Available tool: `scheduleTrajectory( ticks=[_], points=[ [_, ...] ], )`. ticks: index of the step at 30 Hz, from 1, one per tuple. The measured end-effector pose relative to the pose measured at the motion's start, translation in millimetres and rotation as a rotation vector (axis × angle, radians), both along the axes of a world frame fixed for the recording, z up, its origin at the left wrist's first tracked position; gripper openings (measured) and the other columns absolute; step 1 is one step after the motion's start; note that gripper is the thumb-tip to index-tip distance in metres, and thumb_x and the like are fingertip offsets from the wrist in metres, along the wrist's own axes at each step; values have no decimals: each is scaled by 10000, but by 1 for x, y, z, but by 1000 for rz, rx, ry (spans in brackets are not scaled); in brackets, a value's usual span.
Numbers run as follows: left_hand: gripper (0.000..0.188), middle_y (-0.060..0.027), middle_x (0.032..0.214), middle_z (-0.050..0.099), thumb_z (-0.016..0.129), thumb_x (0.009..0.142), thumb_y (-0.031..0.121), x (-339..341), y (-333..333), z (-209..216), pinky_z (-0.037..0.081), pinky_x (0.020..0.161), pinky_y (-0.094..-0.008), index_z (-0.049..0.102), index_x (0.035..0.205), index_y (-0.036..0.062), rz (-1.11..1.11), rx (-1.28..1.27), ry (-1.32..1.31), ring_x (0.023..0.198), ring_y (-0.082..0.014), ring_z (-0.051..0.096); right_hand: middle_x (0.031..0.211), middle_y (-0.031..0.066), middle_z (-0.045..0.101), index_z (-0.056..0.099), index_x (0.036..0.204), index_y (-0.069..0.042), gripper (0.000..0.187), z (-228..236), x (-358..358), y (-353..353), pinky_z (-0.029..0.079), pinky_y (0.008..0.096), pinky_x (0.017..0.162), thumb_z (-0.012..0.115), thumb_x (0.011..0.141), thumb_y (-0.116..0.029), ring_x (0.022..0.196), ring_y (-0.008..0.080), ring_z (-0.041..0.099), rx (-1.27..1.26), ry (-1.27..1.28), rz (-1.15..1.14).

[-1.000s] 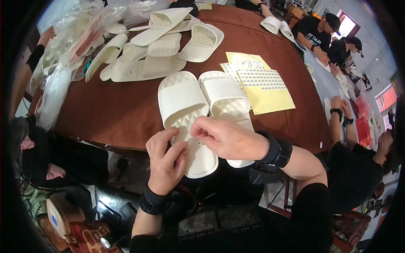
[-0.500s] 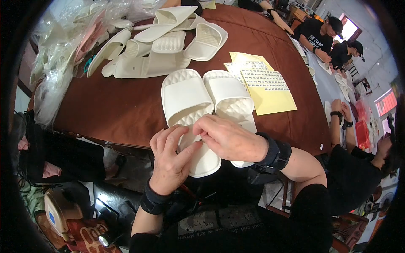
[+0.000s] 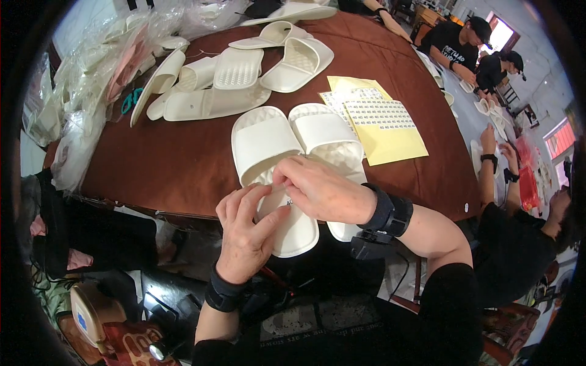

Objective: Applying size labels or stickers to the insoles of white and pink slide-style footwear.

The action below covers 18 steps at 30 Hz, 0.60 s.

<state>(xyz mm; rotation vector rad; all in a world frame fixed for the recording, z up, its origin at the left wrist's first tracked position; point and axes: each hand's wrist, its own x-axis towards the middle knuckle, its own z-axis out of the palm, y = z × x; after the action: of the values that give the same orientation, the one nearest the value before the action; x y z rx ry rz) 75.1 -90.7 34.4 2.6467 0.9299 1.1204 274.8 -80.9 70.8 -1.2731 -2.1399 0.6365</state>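
Note:
Two cream-white slide slippers lie side by side near the table's front edge, heels toward me. On the left slipper, my left hand rests with thumb and fingers spread over the insole. My right hand is closed in a pinch above the same insole, close to my left fingertips; whatever it pinches is hidden. Just below that pinch, a small dark-printed mark shows on the insole. The right slipper lies partly under my right hand and wrist. Beyond it are yellow-backed sheets of small white printed stickers.
More white slippers lie piled at the back left of the brown-covered table. Clear plastic bags of slippers crowd the far-left edge. Several people in black sit along a pale table at right.
My right hand has shifted slightly left and upward over the insole, uncovering more of the printed mark. My left hand stays on the slipper. The whole view has tilted a little.

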Motion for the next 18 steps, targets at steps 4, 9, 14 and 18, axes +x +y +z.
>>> scheduleTrajectory(
  ticks=[4,9,14,18],
  points=[
    [369,-97,1191,567,671,684,36,0,0,3,365,951,-446,705,1034,146,9,8,34,1110,-315,510,959,161,582,527,1000,-9,142,-1,1,0,478,401,809,537,859,1,904,329,590,15,1,-21],
    [396,-102,1171,560,651,703,33,4,-2,13,373,932,-443,705,1077,150,23,24,101,1082,-309,513,971,170,592,537,994,-15,145,-4,1,0,476,415,807,524,850,-4,916,356,582,62,4,-5],
    [378,-92,1161,563,634,724,35,7,-5,20,380,922,-438,708,1075,154,33,18,162,1076,-303,514,1012,176,589,543,1029,-7,165,-1,3,-3,476,407,802,507,868,-3,922,352,585,1,38,-10],
    [356,-87,1167,566,627,747,41,7,-6,24,376,927,-435,708,1070,168,38,8,167,1078,-304,513,1036,196,589,522,1100,7,217,12,11,-13,481,437,831,499,890,-46,963,391,590,36,97,72]
  ],
)
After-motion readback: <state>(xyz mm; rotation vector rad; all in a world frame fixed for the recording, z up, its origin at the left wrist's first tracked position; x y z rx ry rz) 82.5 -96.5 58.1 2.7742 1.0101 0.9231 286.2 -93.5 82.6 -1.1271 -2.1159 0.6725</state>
